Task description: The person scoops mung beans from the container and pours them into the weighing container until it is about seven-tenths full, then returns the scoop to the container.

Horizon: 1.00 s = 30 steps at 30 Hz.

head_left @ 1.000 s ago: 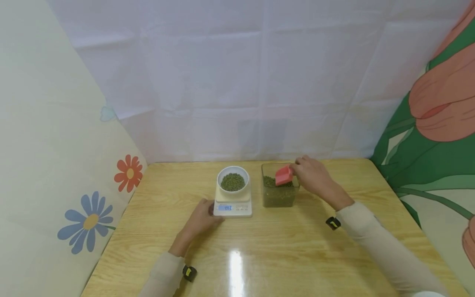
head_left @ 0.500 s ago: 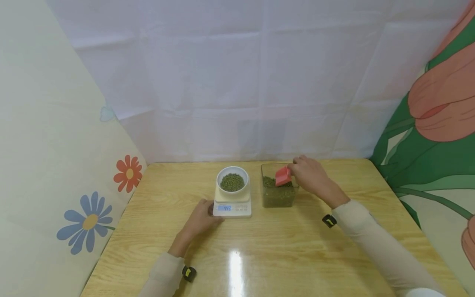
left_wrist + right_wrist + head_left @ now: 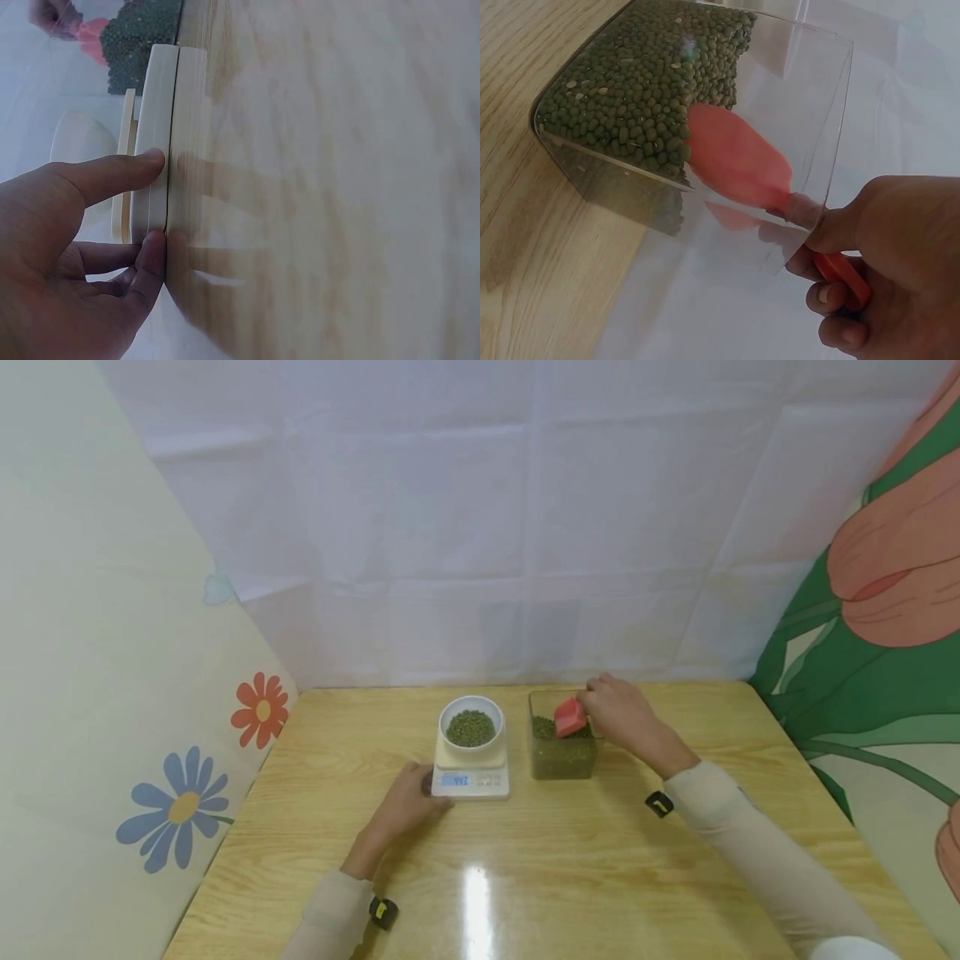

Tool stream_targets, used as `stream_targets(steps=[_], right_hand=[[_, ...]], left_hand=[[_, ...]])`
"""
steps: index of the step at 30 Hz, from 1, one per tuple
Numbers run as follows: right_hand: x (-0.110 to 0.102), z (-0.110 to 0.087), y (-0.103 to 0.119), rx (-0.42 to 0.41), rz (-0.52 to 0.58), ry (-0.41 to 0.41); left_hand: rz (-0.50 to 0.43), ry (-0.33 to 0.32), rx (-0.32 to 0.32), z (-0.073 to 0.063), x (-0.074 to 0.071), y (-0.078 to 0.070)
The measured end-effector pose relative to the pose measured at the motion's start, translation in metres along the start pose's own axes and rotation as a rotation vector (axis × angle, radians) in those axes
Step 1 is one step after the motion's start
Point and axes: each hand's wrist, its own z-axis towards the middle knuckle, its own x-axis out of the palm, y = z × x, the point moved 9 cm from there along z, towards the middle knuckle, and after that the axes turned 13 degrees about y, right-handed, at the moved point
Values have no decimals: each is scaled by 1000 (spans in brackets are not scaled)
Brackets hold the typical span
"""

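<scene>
My right hand [image 3: 626, 718] grips the handle of a red scoop [image 3: 570, 717], seen close up in the right wrist view. The scoop's bowl [image 3: 735, 154] is inside a clear square container [image 3: 832, 97], its tip against the green mung beans [image 3: 645, 90]. Left of the container stands a white kitchen scale [image 3: 491, 787] with a lit display. On its platform a white bowl [image 3: 444, 727] contains more mung beans [image 3: 470, 728]. My left hand [image 3: 408, 800] holds the scale's near left corner, thumb [image 3: 124, 176] along the front edge and fingers bent at the side.
Everything stands on a wood-grain table [image 3: 525, 877] near its back edge. A white cloth backdrop [image 3: 420, 527] hangs directly behind, and flower-printed panels [image 3: 180, 810] flank both sides. A dark wrist device [image 3: 382, 912] sits by the left cuff, another [image 3: 660, 803] by the right.
The right hand and scoop have shifted slightly left within the container. The left hand, scale and bowl have stayed in place.
</scene>
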Motion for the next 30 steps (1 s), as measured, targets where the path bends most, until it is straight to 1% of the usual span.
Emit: stream_targets(steps=[13, 18, 22, 30], right_hand=[[6, 4, 4, -9, -49, 6], [8, 5, 5, -3, -49, 13], [9, 5, 5, -6, -48, 2], [13, 7, 5, -19, -31, -13]], left_hand=[[-8, 0, -8, -1, 0, 0], [8, 3, -1, 0, 1, -1], [16, 3, 4, 0, 0, -1], [6, 6, 4, 1, 0, -1]])
